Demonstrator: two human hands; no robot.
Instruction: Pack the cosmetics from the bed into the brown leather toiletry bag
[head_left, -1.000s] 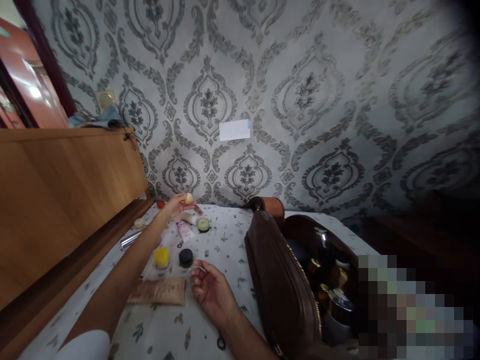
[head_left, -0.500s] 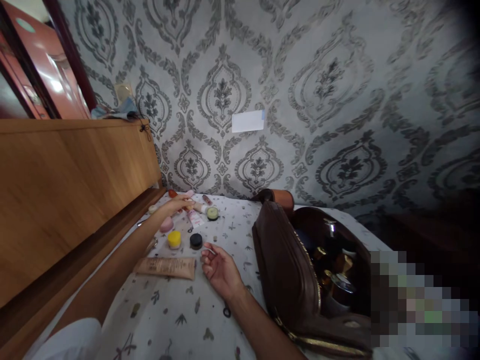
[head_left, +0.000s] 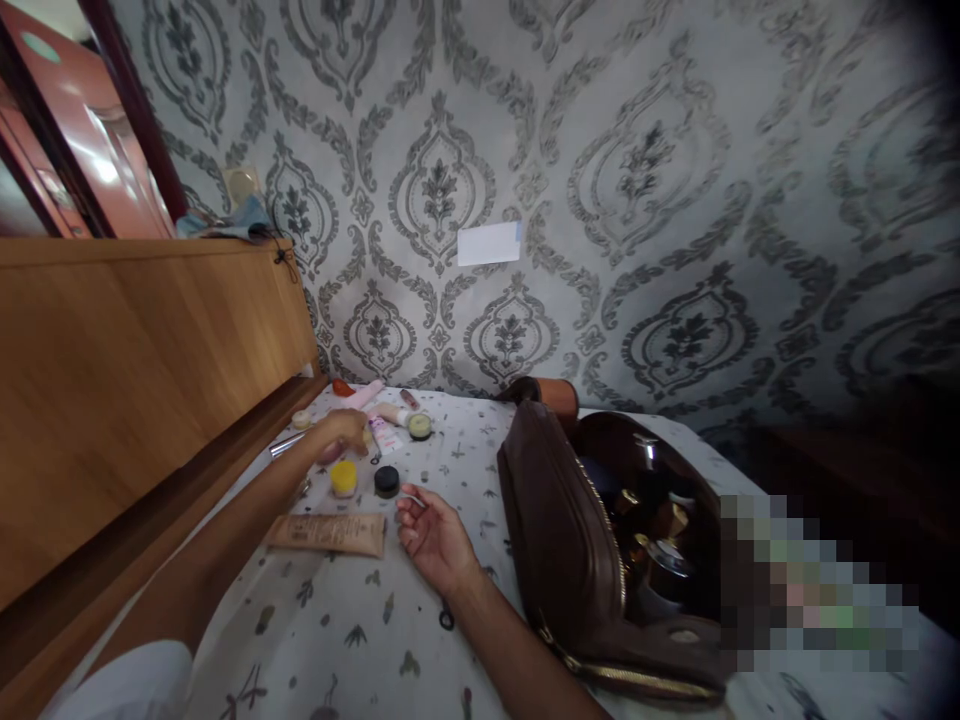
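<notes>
My left hand point(head_left: 346, 432) reaches among the cosmetics at the far left of the sheet, over a pink round container point(head_left: 328, 454) that it partly covers. Its fingers point down and are blurred, so their grip does not show. My right hand point(head_left: 439, 540) rests palm up, fingers loosely bent and apart, holding nothing. Close to its fingertips stands a dark-lidded jar point(head_left: 387, 482). A yellow-lidded jar point(head_left: 343, 478) is left of that, and a beige squeeze tube point(head_left: 328, 534) lies in front. Beyond are a white-and-pink tube point(head_left: 385, 434), a pale green-topped jar point(head_left: 419, 427) and a pink tube point(head_left: 366, 393).
A brown zippered bag point(head_left: 551, 510) stands unzipped at right, with gold-capped bottles point(head_left: 670, 570) inside. Behind it lies an orange-brown cylindrical object point(head_left: 557, 398). A wooden panel point(head_left: 150, 370) borders the left, and a patterned wall point(head_left: 420, 330) the back. A black ring point(head_left: 447, 618) lies near my right wrist.
My left hand has drawn back from the pink tube toward the pink round container, uncovering the tube. My right hand keeps its place and pose. The view has shifted slightly.
</notes>
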